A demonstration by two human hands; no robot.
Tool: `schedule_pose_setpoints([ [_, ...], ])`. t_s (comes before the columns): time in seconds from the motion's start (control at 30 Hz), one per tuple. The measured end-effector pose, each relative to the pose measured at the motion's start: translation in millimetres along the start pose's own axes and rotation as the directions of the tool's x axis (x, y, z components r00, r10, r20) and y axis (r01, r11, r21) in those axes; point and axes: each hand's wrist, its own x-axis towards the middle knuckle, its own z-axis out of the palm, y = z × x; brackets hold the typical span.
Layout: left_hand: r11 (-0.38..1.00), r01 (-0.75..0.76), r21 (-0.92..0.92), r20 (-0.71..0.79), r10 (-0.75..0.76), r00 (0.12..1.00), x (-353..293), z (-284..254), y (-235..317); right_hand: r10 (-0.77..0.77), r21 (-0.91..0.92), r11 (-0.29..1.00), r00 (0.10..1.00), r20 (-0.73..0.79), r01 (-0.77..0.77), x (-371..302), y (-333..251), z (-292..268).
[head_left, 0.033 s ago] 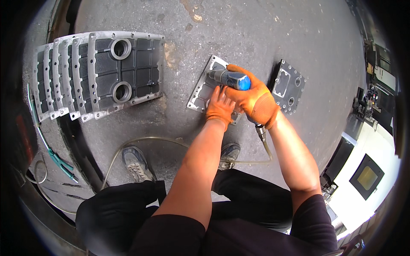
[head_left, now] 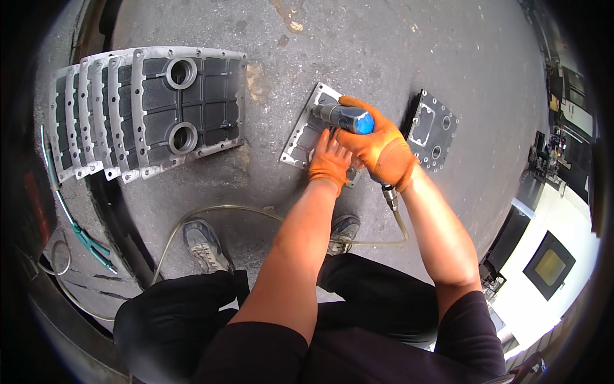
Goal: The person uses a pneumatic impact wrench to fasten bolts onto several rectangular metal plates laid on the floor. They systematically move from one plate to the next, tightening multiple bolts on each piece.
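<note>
A flat metal plate (head_left: 296,137) with a pale rim and holes lies on the grey floor ahead of me. My right hand (head_left: 384,150), in an orange glove, grips a blue and grey pistol-shaped air tool (head_left: 348,119). The tool's metal nose points left at the upper part of the plate; its tip is too small to tell whether it touches. My left hand (head_left: 329,163), in an orange glove with bare fingers, rests on the plate below the tool, fingers stretched out. Part of the plate is hidden beneath both hands.
Several large metal covers (head_left: 217,89) stand overlapped on the left. A dark drilled plate (head_left: 441,128) lies at right. The air hose (head_left: 240,207) loops past my shoes (head_left: 206,245). A green air blow gun (head_left: 93,246) lies at far left. White machine cabinets (head_left: 531,307) stand at far right.
</note>
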Motion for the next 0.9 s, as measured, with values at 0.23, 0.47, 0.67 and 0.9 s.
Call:
schedule_pose_setpoints([
  [0.23,0.995,0.046,-0.090,0.177,-0.029,0.984,7.6,7.0,0.6,-0.144,-0.225,0.962,0.987,0.075,0.158,13.6,-3.9,1.5],
  [0.47,0.990,0.043,-0.136,-0.087,-0.056,0.995,-4.5,-18.3,-2.7,-0.063,-0.358,0.930,0.996,0.057,0.080,29.2,-12.1,0.4],
  [0.67,1.000,-0.010,0.019,0.071,0.009,0.997,-2.6,-9.2,-2.4,-0.017,-0.099,0.995,1.000,-0.019,0.015,11.5,-21.5,-19.5],
  [0.9,0.999,0.004,0.034,-0.065,-0.001,0.998,-5.1,-7.6,-2.6,0.014,-0.085,0.996,0.996,-0.085,-0.021,22.2,-38.3,-29.8],
])
